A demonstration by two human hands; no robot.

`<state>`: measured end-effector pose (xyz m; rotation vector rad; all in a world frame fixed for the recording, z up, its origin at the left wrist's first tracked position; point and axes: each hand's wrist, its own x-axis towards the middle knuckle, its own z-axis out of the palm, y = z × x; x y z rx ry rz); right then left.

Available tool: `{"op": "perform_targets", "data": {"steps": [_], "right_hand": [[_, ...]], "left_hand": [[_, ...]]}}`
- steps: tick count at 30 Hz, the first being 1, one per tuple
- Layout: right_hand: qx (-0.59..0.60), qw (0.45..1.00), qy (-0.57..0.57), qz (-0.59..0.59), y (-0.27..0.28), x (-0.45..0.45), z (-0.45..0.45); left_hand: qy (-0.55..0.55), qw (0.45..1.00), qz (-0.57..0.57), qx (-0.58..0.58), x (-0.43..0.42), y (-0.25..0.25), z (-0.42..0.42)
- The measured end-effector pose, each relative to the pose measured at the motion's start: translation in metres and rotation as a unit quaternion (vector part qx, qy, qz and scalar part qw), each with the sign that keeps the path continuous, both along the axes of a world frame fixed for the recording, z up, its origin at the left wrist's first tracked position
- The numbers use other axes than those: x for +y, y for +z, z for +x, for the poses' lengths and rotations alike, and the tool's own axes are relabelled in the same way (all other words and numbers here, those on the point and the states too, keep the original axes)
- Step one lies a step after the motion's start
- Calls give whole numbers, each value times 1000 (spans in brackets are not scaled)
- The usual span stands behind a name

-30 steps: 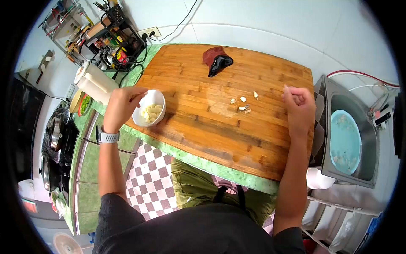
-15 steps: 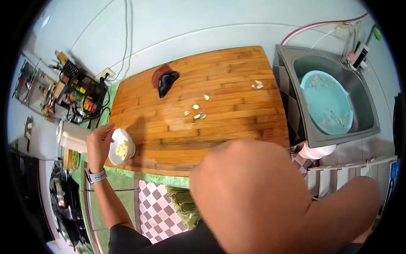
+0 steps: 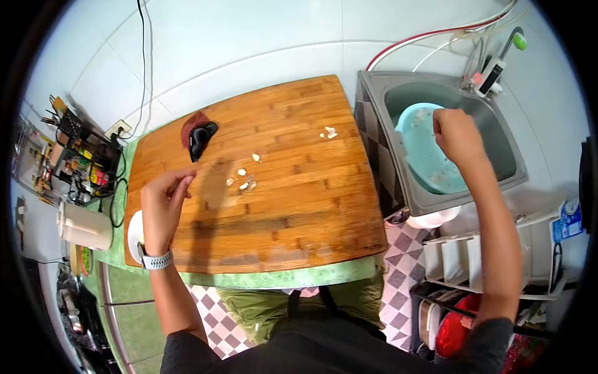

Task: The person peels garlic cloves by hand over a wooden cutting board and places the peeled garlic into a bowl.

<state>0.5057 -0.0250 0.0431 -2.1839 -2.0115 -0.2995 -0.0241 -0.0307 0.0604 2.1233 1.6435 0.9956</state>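
My left hand (image 3: 163, 202), with a watch on its wrist, is over the left part of the wooden board (image 3: 299, 206). Its thumb and fingertips are pinched together; what they hold, if anything, is too small to tell. Partly hidden behind that wrist is a white bowl (image 3: 133, 232). Several pale garlic cloves (image 3: 242, 172) and bits of skin lie mid-board. Over the sink, my right hand (image 3: 460, 134) is closed above the light blue basin (image 3: 414, 144), its fingers curled out of sight. Pale scraps float in the basin's water.
A maroon and black cloth-like item (image 3: 198, 138) lies at the board's back left, and white peelings (image 3: 329, 133) at its right. Left of the board stand a cream canister (image 3: 86, 225) and a cluttered rack (image 3: 78, 149). The grey sink (image 3: 504, 146) has a faucet (image 3: 491, 78).
My right arm has swung from close before the camera to above the basin. My left hand has moved from beside the bowl up over the board. The view has shifted right.
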Motion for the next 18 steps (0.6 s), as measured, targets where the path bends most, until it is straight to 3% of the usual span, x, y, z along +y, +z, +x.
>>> {"op": "perform_targets", "data": {"steps": [2, 3, 4, 6, 8, 9, 10, 12, 15, 17, 18], "right_hand": [[31, 997, -74, -1, -67, 23, 63], [26, 998, -56, -10, -101, 28, 90], [75, 986, -117, -89, -113, 32, 90], [38, 986, -84, -142, -136, 30, 90], [13, 985, -62, -164, -131, 30, 81], [13, 979, -103, -175, -110, 29, 69], [13, 972, -145, -184, -98, 31, 62], [-10, 973, -125, -191, -103, 34, 76], [-63, 984, -85, -144, -106, 31, 89], [-39, 962, -174, -208, -94, 40, 83], [-52, 974, -135, -173, -100, 40, 92]], "left_hand": [[-29, 996, -40, -70, 8, -8, 15], [-56, 987, -77, -126, 12, -11, 22], [-77, 983, -91, -143, 16, -13, 29], [-94, 968, -126, -197, 26, -19, 41], [-131, 935, -201, -261, 34, -19, 44], [-126, 935, -203, -261, 36, -18, 47], [-128, 905, -235, -332, 38, -17, 53], [-155, 835, -299, -434, 47, -18, 50], [-179, 821, -264, -472, 53, -23, 61], [-176, 838, -263, -444, 58, -24, 64], [-197, 837, -252, -444, 59, -23, 65]]}}
